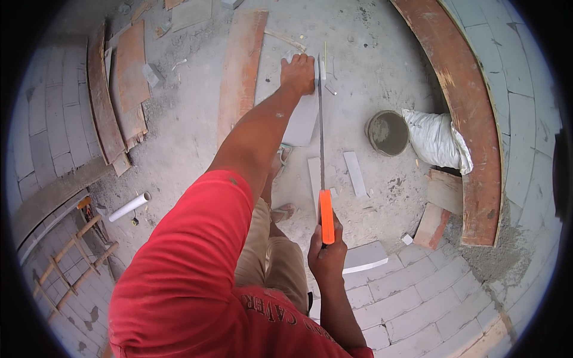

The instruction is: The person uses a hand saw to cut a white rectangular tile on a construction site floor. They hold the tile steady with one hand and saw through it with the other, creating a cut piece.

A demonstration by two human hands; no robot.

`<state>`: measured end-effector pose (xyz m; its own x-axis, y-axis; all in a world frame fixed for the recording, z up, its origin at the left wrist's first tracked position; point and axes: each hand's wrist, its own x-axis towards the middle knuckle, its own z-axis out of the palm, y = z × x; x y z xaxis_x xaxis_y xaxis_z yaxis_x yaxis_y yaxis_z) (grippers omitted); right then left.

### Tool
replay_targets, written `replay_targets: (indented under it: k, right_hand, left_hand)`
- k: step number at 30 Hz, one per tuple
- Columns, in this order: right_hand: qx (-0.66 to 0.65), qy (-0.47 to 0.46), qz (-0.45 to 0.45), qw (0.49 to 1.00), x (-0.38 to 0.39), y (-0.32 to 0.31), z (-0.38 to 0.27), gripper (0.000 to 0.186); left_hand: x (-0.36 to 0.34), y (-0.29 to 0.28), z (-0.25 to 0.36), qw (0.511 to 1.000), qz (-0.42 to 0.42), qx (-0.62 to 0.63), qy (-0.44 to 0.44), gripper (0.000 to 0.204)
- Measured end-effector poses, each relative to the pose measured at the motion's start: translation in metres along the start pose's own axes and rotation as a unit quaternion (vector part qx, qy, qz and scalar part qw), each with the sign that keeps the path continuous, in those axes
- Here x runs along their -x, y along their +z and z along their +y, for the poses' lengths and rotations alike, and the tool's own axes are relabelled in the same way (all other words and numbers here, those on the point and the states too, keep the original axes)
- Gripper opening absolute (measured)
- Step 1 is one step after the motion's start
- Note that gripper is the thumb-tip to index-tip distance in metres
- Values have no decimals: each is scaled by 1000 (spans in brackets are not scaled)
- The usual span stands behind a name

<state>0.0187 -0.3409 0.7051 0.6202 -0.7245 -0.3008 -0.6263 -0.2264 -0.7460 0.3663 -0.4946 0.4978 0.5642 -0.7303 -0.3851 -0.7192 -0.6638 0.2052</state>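
My left hand [297, 74] is closed over the upper end of a pale grey block [300, 125], with fingers bent round its edge. My right hand [328, 250] grips the orange handle [326, 212] of a hand saw. The long saw blade [322, 137] runs upward along the block's right side; whether its teeth touch the block is hard to tell. Below the block are my sandalled feet [282, 212] and loose narrow grey offcuts [355, 173] on the concrete floor [179, 113].
A bucket [387, 132], white sack [436, 140] and long curved board [471, 143] lie right. Boards [128, 71], a white pipe [128, 206] and bamboo ladder [65, 262] are left. Another board [239, 71] lies ahead. Pale block surfaces [412, 286] surround the floor.
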Motion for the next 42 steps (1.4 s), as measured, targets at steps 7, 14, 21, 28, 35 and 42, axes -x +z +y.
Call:
replay_targets:
  k: [7, 14, 21, 28, 35, 42]
  right_hand:
    - [56, 90, -35, 994, -180, 22, -28, 44]
    - [-12, 40, -3, 999, 53, -21, -6, 42]
    - [-10, 63, -21, 998, -134, 10, 4, 47]
    - [-32, 105, -18, 994, -35, 28, 36, 51]
    - [-33, 5, 49, 998, 147, -1, 19, 34]
    - [-10, 60, 25, 998, 34, 32, 41, 43]
  left_hand:
    - [27, 6, 11, 998, 33, -11, 49, 85]
    - [46, 22, 21, 996, 58, -23, 62, 82]
    - [51, 18, 21, 996, 64, -20, 65, 77]
    - [108, 41, 31, 989, 105, -33, 98, 72]
    - [165, 47, 22, 983, 156, -39, 88, 73]
    - [206, 69, 23, 989, 130, -30, 58, 73]
